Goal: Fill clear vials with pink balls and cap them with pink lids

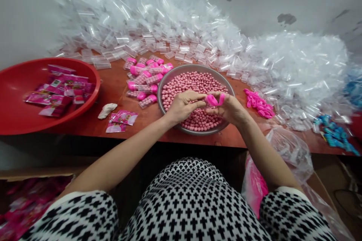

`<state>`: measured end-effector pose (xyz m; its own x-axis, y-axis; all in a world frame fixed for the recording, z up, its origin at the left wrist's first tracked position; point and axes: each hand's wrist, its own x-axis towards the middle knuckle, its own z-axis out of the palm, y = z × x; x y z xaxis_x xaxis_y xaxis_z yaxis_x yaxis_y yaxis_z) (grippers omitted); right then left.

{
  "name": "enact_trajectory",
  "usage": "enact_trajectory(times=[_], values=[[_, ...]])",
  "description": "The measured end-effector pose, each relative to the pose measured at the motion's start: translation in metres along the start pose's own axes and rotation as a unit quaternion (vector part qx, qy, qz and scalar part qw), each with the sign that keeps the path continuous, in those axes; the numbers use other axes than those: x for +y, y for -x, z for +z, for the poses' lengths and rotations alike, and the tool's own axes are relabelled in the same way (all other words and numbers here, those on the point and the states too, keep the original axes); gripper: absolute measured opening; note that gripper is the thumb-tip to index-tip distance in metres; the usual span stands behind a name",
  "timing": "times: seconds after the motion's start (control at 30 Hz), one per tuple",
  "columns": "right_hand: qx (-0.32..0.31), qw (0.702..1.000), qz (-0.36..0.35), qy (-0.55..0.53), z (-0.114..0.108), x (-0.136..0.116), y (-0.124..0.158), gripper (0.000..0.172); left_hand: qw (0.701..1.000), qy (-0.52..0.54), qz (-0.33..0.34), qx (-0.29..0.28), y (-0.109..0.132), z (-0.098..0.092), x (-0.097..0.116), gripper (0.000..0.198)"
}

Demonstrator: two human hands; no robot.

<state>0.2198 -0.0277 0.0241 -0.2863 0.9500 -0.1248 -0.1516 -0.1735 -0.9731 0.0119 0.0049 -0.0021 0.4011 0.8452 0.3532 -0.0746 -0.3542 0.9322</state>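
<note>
Over a grey metal bowl (230, 86) of pink round beads (195, 79), my two hands meet. The fingers of my left hand (183, 106) are pinched together against a bright pink plastic cap (211, 100). My right hand (230, 110) is curled around from the other side, with a second pink piece (221, 99) between its fingers. Whether a clear tube is also held there is hidden by the fingers. Left of the bowl lie several clear tubes filled with beads and closed with pink caps (144, 77). Loose pink caps (258, 103) are heaped to the right.
Clear empty tubes (183, 26) are piled along the wall. At left stands a red basin (94, 90) with pink packets (60, 84). Two packets (124, 117) and a whitish lump (107, 110) lie near the table's front edge. Blue pieces (336, 133) lie at far right; a plastic bag (291, 154) hangs below.
</note>
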Motion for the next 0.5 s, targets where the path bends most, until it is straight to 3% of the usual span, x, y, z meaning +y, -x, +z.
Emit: enact_trajectory(times=[0.13,0.37,0.5], values=[[-0.049,0.991,0.106,-0.058,0.016,-0.002,-0.005,0.046,0.999,-0.040,0.010,0.029,0.001,-0.001,-0.005,0.019],[0.023,0.991,0.023,-0.133,0.045,0.011,-0.015,0.032,0.994,-0.097,0.039,0.020,0.004,-0.006,0.001,0.017],[0.060,0.986,0.033,-0.149,0.056,0.020,-0.021,0.023,0.985,-0.156,0.069,0.023,0.001,-0.007,0.005,0.013]])
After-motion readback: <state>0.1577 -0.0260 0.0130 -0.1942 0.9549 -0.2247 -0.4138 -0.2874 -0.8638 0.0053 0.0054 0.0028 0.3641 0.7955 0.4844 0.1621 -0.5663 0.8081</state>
